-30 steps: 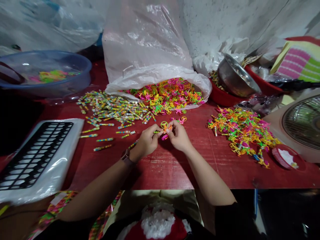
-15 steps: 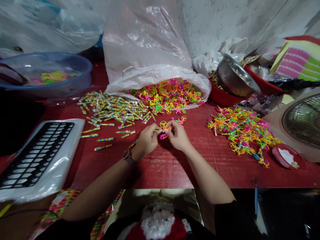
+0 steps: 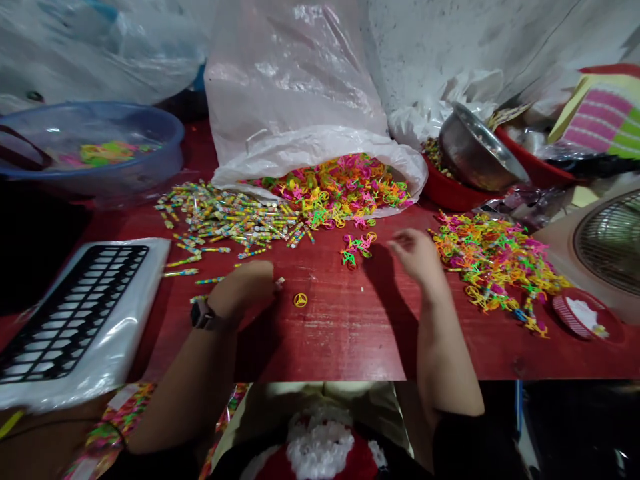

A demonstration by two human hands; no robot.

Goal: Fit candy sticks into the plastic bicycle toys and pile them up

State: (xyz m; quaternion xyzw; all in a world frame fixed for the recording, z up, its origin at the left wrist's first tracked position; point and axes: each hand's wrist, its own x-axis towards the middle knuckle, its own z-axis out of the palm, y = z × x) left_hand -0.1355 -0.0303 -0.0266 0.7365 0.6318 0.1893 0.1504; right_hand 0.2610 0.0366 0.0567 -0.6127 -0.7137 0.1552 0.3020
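Observation:
My left hand [image 3: 243, 285] rests knuckles-up on the red table [image 3: 350, 333], fingers curled, with the pale tip of a small wrapped stick [image 3: 279, 282] poking out of it. A loose yellow plastic wheel [image 3: 300, 300] lies just right of it. My right hand [image 3: 416, 257] hovers, slightly blurred, between a few small plastic bicycle toys [image 3: 357, 249] and the right-hand pile of toys [image 3: 493, 263]; its fingers are loosely apart and hold nothing I can see.
A white plastic bag [image 3: 300, 100] spills more neon toys [image 3: 340, 190]. Wrapped sticks [image 3: 225, 217] are scattered to the left. A bagged keyboard [image 3: 75, 313], a blue basin [image 3: 95, 143], a metal bowl [image 3: 475, 150], a fan [image 3: 607, 243] and a small red lid [image 3: 583, 313] ring the table.
My hands have parted: the left dropped down and left onto the table, the right swung right toward the toy pile. The toy they held together is gone; a yellow wheel now lies loose.

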